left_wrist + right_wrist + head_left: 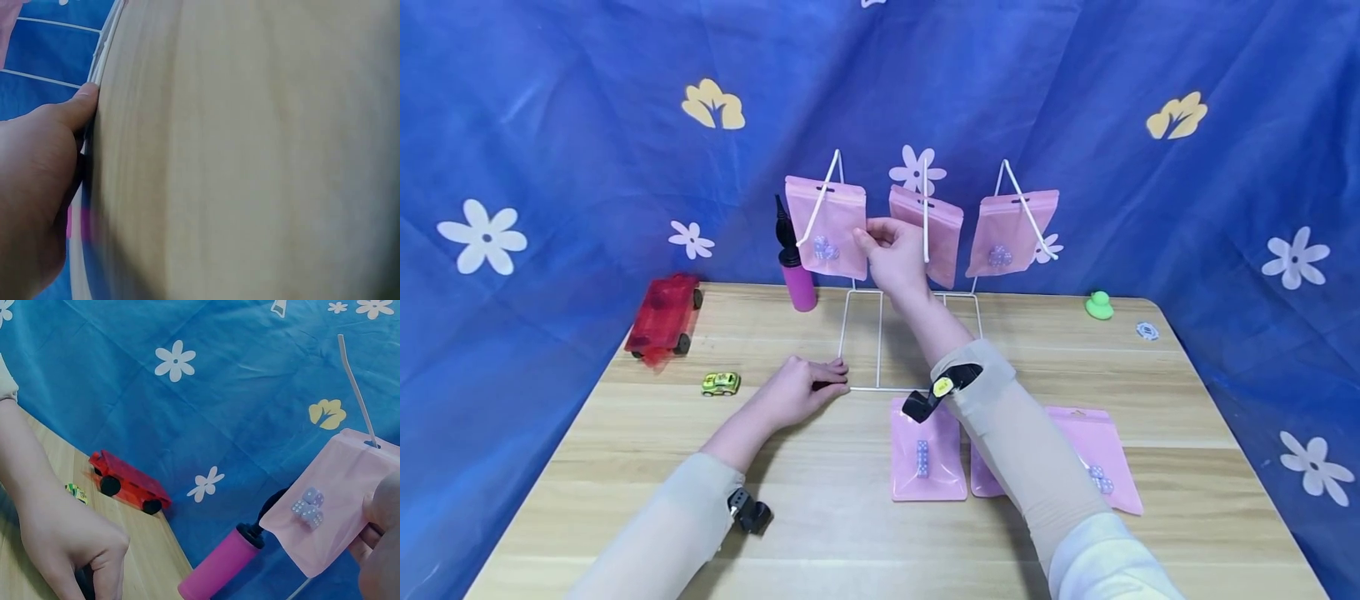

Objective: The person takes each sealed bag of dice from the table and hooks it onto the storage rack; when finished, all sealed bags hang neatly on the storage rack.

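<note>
A white wire display rack (880, 342) stands at the back of the table, and a pink zip bag hangs on each of its three hooks. My right hand (897, 257) pinches the right edge of the left pink bag (842, 217), between thumb and fingers. Dice (308, 509) show through that bag, and the hook's wire passes through its hole in the right wrist view. Behind my right hand hangs the middle bag (943, 233); the right bag (1018, 225) also has dice inside. My left hand (797, 387) pinches the rack's front left corner.
Pink bags with dice (925, 425) lie in front of the rack, partly under my right forearm. Left stand a red toy car (662, 315), a small green car (720, 384) and a magenta pump (800, 286). A green duck (1099, 306) and a chip (1147, 331) lie right.
</note>
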The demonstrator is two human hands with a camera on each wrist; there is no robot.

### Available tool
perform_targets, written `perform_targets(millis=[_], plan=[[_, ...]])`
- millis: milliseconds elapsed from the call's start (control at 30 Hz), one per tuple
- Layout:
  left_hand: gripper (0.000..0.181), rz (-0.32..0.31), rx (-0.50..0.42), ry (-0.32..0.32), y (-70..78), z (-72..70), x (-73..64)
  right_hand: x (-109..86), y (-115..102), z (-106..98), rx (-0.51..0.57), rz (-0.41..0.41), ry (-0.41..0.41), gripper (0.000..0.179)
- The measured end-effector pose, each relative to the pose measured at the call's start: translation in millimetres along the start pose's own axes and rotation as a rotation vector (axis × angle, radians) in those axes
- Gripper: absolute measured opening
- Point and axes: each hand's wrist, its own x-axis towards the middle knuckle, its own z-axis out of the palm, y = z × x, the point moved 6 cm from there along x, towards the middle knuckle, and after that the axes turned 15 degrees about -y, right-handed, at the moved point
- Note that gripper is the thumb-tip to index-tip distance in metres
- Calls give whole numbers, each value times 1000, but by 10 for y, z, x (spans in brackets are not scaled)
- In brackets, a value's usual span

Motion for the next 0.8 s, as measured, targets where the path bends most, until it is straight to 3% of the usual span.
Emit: perform_targets(millis=[267,467,633,800], plan=[[22,-52,-62,-28,-13,6,48,-14,15,-43,-9,10,-7,17],[20,-28,-74,5,-19,-2,53,-83,4,-94,-42,-40,-70,21],[20,-21,-70,12,-31,-5,39,-237,-11,-181,-54,-87,-137,26],[21,-52,-64,-25,-47,-11,43,-451,-39,-332,-36,-69,-205,30]])
